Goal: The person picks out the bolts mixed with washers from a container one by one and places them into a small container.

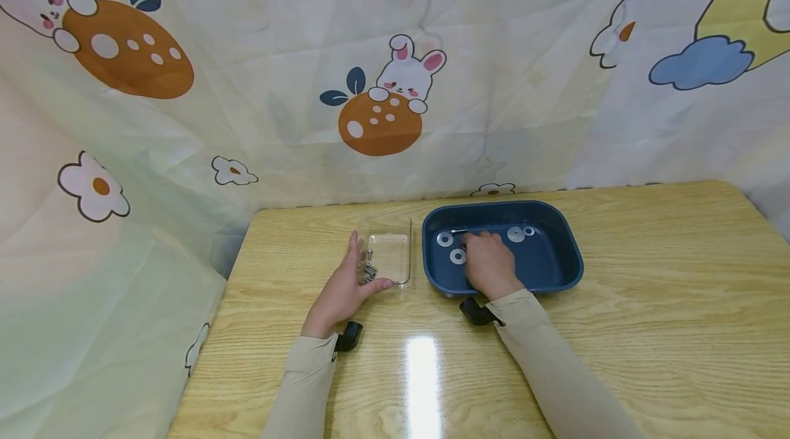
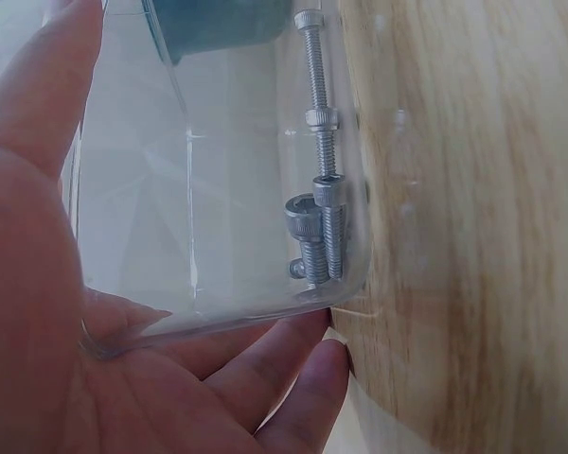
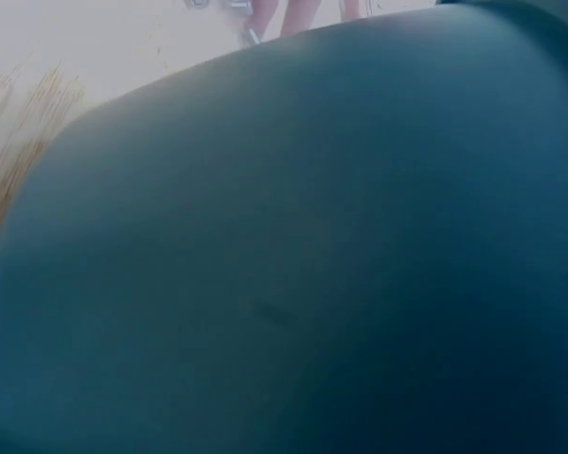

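My left hand (image 1: 341, 293) holds a clear plastic box (image 1: 390, 236) by its near left corner, the thumb along the near side and the fingers around the left. Several silver socket-head bolts (image 2: 312, 227) lie along the edge inside it. My right hand (image 1: 490, 264) reaches down into a dark blue tray (image 1: 555, 267), its fingers bent toward the tray floor. Beside those fingertips lies a bolt (image 1: 459, 231). Flat washers (image 1: 516, 234) are spread on the tray floor around the hand. The right fingertips are hidden, so I cannot tell whether they pinch something.
The box and tray stand side by side on a wood-grain table (image 1: 654, 302), near its back edge. Behind it hangs a printed curtain (image 1: 518, 103). The tray's outer wall (image 3: 284, 236) fills most of the right wrist view.
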`<state>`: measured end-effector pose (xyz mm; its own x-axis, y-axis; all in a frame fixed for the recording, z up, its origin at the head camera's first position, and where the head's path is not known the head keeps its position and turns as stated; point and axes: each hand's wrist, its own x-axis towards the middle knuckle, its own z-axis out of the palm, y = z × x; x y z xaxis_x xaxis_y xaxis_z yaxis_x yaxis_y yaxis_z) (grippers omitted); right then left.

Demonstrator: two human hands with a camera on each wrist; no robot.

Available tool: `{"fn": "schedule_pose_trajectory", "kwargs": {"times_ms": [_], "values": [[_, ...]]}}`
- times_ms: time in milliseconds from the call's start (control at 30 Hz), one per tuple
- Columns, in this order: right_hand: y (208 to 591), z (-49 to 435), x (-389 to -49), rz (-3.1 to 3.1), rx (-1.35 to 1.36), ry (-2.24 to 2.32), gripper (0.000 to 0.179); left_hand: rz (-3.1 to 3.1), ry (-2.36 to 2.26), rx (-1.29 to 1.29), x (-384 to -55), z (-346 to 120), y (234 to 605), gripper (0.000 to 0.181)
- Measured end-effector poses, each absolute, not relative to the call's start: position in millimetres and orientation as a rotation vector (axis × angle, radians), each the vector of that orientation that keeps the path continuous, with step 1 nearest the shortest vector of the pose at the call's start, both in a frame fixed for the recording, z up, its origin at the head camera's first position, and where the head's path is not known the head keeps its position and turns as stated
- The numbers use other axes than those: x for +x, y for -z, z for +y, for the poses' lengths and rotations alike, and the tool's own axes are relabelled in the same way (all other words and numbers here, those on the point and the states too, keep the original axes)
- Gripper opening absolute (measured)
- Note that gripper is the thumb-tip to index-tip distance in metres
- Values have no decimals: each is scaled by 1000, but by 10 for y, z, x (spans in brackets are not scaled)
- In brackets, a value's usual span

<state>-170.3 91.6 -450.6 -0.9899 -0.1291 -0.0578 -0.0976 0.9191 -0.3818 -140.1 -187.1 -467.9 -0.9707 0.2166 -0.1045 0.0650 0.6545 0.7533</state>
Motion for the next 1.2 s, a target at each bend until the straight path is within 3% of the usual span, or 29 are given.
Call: {"fn": "schedule_pose_trajectory", "kwargs": {"times_ms": [1200], "values": [[4508,908,-1706,3069,-174,739,28,2696,-1222,232,-1399,-1865,4684,122]]}}
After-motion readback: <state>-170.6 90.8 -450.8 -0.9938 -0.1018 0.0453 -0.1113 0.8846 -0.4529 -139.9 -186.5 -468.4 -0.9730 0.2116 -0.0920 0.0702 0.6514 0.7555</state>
